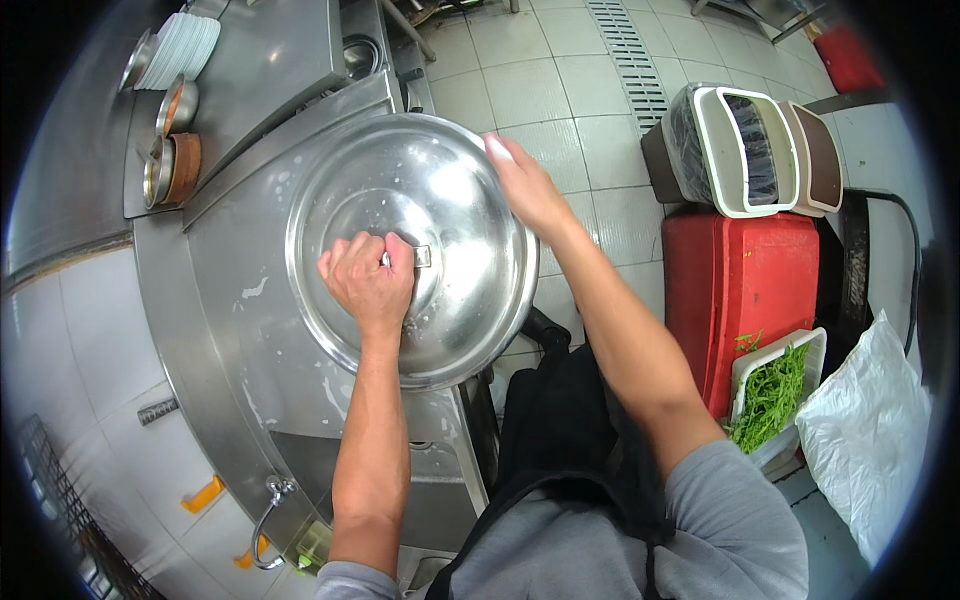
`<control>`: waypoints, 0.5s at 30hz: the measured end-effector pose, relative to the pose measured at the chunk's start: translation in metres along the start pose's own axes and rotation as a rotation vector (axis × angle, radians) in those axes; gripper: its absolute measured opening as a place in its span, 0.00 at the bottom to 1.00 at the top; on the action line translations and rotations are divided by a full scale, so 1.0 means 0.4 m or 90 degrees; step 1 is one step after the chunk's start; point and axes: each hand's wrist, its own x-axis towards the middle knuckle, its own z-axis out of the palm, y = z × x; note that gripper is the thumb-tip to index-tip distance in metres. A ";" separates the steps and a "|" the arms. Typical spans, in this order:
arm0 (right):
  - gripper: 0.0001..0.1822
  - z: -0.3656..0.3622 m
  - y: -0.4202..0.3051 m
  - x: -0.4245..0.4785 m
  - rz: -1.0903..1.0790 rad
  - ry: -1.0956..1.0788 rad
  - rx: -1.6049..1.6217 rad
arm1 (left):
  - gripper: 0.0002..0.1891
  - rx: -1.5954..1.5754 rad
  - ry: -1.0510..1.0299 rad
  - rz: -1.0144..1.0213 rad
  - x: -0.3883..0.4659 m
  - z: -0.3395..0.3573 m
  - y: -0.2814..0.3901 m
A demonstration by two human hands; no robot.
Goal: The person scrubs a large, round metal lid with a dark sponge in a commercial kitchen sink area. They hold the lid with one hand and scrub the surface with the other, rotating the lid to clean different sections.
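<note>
A large round stainless-steel lid (472, 292) fills the middle of the view over the metal counter, its right side reaching past the counter's front edge. My left hand (367, 281) is closed around the metal handle (422, 256) at its centre. At the upper right rim lies my right hand (529, 187), with the thumb side towards the lid. Whether its fingers curl under the rim is hidden. Drops and wet marks show on the lid. Anything directly beneath it is covered.
The wet steel counter (225, 300) carries a tap (277, 487) near a sink basin (442, 499). White plates (180, 51) and bowls (178, 105) stand upper left. To the right are waste bins (757, 150), a red box (772, 277), a tub of green leaves (776, 390) and a white plastic bag (870, 427).
</note>
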 end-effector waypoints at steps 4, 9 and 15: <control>0.38 0.018 0.022 -0.086 -0.008 0.042 -0.082 | 0.15 0.068 0.012 -0.012 0.000 0.006 0.005; 0.30 0.147 0.060 -0.388 0.018 0.230 0.033 | 0.14 0.025 0.009 -0.006 0.002 0.001 0.007; 0.33 0.005 -0.044 0.019 -0.033 0.025 -0.059 | 0.15 -0.003 -0.026 0.014 0.007 -0.007 0.011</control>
